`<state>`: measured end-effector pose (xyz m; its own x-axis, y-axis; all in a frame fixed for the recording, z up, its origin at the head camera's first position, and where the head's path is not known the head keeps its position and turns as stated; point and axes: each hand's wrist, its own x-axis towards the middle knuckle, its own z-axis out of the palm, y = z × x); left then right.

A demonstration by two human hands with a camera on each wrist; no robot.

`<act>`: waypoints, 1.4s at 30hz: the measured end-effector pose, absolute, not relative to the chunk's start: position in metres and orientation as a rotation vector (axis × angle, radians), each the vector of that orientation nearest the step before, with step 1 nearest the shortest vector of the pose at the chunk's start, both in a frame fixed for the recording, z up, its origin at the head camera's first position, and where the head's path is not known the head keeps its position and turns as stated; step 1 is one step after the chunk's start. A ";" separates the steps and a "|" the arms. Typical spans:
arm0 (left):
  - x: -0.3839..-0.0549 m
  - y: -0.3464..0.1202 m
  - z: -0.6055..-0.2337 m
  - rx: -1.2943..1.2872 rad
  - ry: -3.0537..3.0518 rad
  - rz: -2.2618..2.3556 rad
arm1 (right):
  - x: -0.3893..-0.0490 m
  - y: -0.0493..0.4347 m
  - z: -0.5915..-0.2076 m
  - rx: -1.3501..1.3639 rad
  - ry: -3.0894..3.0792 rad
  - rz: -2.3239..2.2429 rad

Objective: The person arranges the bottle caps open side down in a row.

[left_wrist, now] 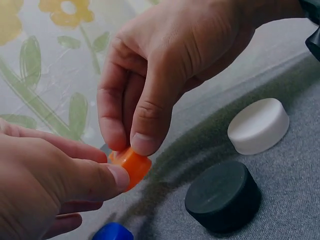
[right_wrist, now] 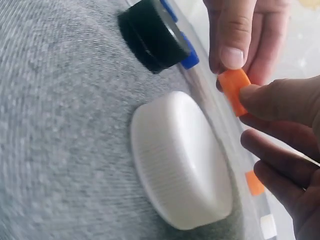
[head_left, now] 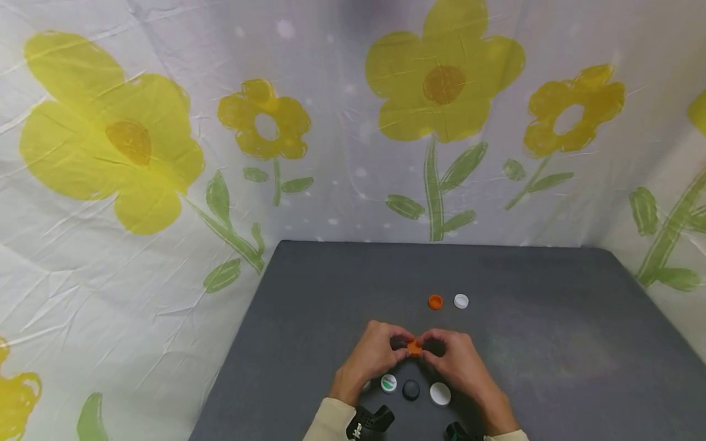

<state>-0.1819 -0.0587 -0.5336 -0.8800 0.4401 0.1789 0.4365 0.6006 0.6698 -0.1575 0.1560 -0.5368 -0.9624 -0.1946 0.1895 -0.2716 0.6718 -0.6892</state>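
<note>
Over the dark table, both hands meet at a small orange bottle cap [head_left: 414, 349]. My left hand [head_left: 372, 354] pinches one side of it between thumb and fingers. The right hand [head_left: 456, 361] pinches the opposite side, seen close up in the right wrist view, where the orange cap [right_wrist: 234, 91] sits between the two thumbs. Nearer the body lie a white cap with a green print [head_left: 388, 383], a black cap [head_left: 410, 390] and a larger white cap [head_left: 440, 394]. Another cap is partly hidden by the left wrist.
Beyond the hands, a second orange cap [head_left: 435, 302] and a small white cap [head_left: 461, 301] lie side by side on the grey table [head_left: 342, 275]. Blue shows below the hands in the left wrist view, a blue cap [left_wrist: 114, 232]. A flower-printed curtain [head_left: 342, 122] hangs behind.
</note>
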 end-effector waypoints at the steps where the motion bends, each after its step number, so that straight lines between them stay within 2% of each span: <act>1: -0.182 -0.059 -0.534 0.773 2.809 1.161 | -0.158 0.155 -0.538 0.384 -2.787 1.168; 13: -0.183 -0.057 -0.540 0.806 2.871 0.959 | -0.159 0.152 -0.542 0.423 -2.863 1.094; 22: -0.185 -0.057 -0.530 0.824 2.834 0.929 | -0.161 0.158 -0.537 0.377 -2.854 1.112; 42: -0.239 -0.030 -0.480 0.841 2.923 1.090 | -0.211 0.211 -0.494 0.379 -2.594 1.122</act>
